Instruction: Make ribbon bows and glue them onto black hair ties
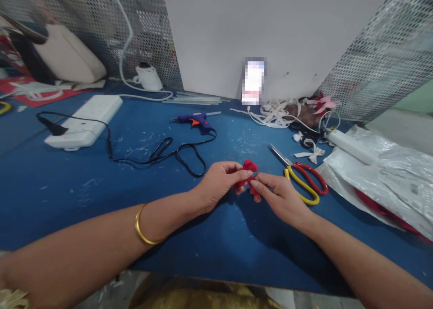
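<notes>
Both hands meet over the middle of the blue table (pixel 67 182) and pinch a small bunched piece of red fabric (pixel 249 167). My left hand (pixel 219 182), with a gold bangle on its wrist, closes its fingers on the left side of the piece. My right hand (pixel 279 196) pinches its right and lower part. The fabric is held just above the tabletop.
Red-and-yellow scissors (pixel 302 178) lie right of my hands. A blue glue gun (pixel 196 119) with a black cord (pixel 162 153) lies behind them, and a white power strip (pixel 84 119) at left. White ribbon scraps (pixel 274 112), a small white bow (pixel 313 153) and plastic bags (pixel 382 173) lie at right.
</notes>
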Demonstrator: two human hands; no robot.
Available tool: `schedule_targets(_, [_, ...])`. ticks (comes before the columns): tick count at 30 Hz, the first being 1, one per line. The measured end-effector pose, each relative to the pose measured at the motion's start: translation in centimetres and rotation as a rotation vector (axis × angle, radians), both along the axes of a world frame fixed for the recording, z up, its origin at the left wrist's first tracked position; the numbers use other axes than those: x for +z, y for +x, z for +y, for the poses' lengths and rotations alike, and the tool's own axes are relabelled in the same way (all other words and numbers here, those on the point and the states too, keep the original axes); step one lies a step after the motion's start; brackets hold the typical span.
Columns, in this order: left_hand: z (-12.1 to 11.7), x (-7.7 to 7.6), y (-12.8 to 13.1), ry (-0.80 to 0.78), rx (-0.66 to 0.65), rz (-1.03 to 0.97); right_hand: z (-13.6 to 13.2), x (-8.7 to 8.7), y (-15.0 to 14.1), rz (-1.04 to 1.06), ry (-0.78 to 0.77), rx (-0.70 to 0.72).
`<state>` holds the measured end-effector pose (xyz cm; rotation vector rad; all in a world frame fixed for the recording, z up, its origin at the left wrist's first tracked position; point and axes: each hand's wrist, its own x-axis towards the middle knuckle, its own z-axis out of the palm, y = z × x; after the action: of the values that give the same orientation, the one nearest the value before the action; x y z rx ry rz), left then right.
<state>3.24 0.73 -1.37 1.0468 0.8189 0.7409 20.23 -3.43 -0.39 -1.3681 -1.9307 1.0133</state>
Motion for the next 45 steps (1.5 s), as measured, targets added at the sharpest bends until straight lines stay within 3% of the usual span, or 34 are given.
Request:
schedule_targets(7, [-0.07, 0.29, 0.13, -0.117, 0.044, -0.029, -0.40, 0.41, -0.02, -0.337, 0.452, 0.161])
schedule_targets(12, [0.05, 0.18, 0.14, -0.126, 0.081, -0.018, -0.19, 0.39, -0.15, -0.415, 0.436, 0.082])
schedule_targets(17, [0.35, 0.28, -0.05, -0.104, 0.008, 0.000, -0.39, 0.12, -0.23, -0.381, 0.477, 0.151])
schedule_targets(20, [0.50, 0.46, -0.15, -0.041, -0.058, 0.031, -0.25, 0.04, 0.03, -0.278, 0.397, 0.030])
schedule_targets(24, [0.27, 0.49, -0.18, 0.056, -0.130, 0.091, 0.26, 0.14, 0.28, 0.035, 0.172, -0.226])
schedule_targets(28, [0.01, 0.31, -0.24, 0.137, -0.182, 0.164, 0.48, 0.06, 0.16, 0.274, 0.010, -0.227])
schedule_targets(33, [0.03, 0.19, -0.22, 0.119, -0.127, 0.132, 0.42, 0.15, -0.04, 0.456, -0.020, -0.326])
schedule_targets(37, [-0.07, 0.21, -0.15, 0.110, -0.073, 0.108, 0.43, 0.27, -0.15, 0.478, -0.054, -0.316])
schedule_targets(45, [-0.17, 0.37, -0.20, 0.146, -0.136, 0.110, 0.32, 0.19, 0.10, 0.315, -0.015, -0.291])
